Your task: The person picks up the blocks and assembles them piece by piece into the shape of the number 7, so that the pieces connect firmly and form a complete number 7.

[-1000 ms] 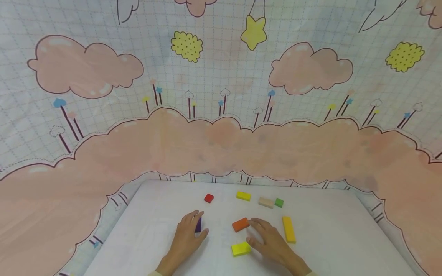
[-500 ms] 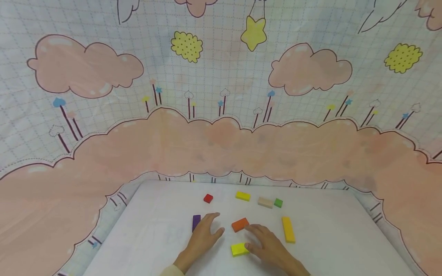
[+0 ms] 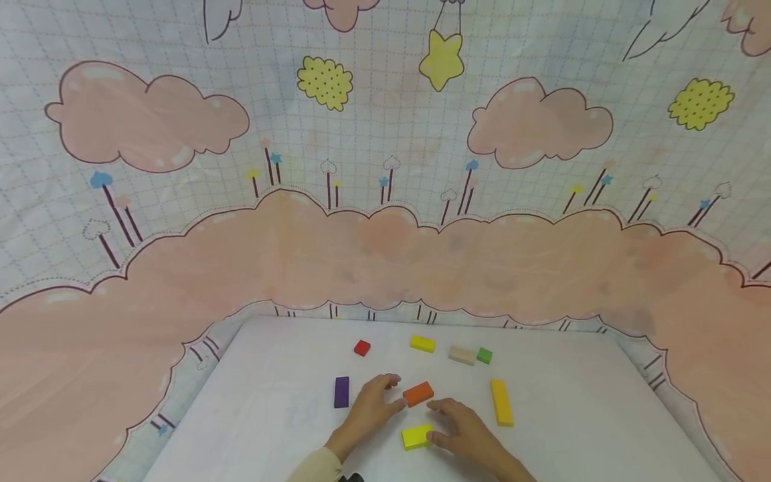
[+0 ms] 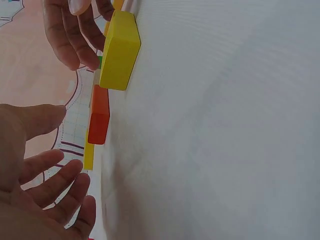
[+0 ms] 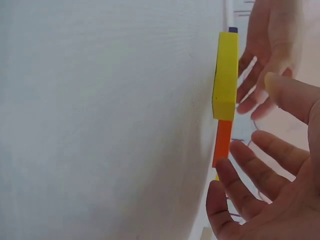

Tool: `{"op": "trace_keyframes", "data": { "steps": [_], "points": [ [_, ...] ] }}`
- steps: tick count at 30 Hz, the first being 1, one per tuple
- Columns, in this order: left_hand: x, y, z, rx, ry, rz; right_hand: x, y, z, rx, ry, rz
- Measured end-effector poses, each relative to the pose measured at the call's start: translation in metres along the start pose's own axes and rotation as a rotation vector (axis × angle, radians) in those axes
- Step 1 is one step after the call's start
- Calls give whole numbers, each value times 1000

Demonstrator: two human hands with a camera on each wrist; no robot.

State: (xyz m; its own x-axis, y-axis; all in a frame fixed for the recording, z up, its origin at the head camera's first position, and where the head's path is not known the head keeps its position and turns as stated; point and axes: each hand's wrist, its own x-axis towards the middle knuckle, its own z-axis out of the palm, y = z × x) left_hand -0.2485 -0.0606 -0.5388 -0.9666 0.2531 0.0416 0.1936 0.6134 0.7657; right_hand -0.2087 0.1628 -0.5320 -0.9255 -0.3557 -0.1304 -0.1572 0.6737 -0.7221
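In the head view my left hand [image 3: 371,406] hovers just left of an orange block [image 3: 418,393], fingers spread loosely with nothing in them. My right hand [image 3: 468,432] is at the right of that block, its thumb overlapping the right end of a yellow block [image 3: 415,437]; whether it touches cannot be made out. Both wrist views show the yellow block [image 4: 120,52] and the orange block [image 5: 222,142] lying on the white surface between the two hands, gripped by neither. A purple block [image 3: 341,391] lies left of my left hand.
Farther back lie a red block [image 3: 362,347], another yellow block [image 3: 423,343], a beige block [image 3: 462,355] and a green block [image 3: 484,355]. A long orange-yellow block [image 3: 502,402] lies right of my right hand. A patterned cloth [image 3: 385,254] stands behind the white table [image 3: 271,375].
My left hand has moved right, away from the purple block and toward the orange one, uncovering the purple block. My right hand has shifted slightly toward the front. The blocks stay where they were.
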Motion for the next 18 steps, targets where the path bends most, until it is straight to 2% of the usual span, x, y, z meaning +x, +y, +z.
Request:
{"op": "trace_keyframes", "data": {
  "steps": [8, 14, 18],
  "points": [
    [10, 1, 7, -8, -27, -27, 3, 2, 5, 37, -11, -49],
    [13, -1, 10, -19, -37, -35, 7, 2, 7, 68, -28, -27],
    [15, -1, 11, 7, -31, -24, 9, 3, 7, 60, -27, -16]
  ]
}}
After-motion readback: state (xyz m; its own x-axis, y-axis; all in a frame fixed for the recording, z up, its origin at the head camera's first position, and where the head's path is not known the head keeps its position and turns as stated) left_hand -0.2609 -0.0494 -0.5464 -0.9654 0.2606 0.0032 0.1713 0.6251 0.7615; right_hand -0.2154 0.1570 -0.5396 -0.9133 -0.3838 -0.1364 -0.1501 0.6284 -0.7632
